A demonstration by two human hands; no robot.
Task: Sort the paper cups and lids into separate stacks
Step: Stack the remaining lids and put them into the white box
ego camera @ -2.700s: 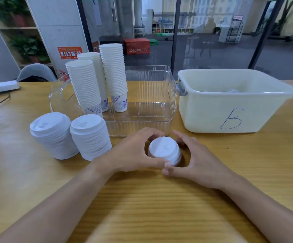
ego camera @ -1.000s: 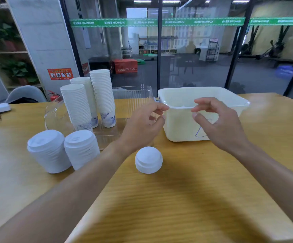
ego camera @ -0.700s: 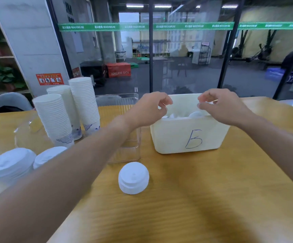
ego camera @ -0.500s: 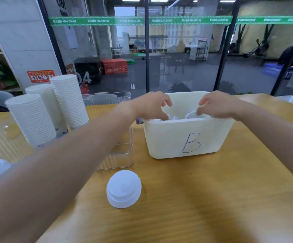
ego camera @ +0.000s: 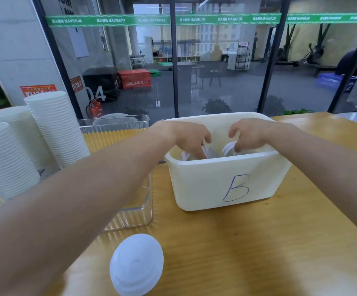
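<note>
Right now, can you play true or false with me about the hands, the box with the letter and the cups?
1. Both hands are reaching into the white box. True: the left hand and the right hand are both inside its rim.
2. The box has an A on it. False: a blue B is written on its front.
3. A small stack of lids sits on the table in front of the box. True.
4. The tall cup stacks are right of the box. False: they stand to its left, by the clear bin.
5. The right hand is empty. False: its fingers pinch a white lid.
</note>
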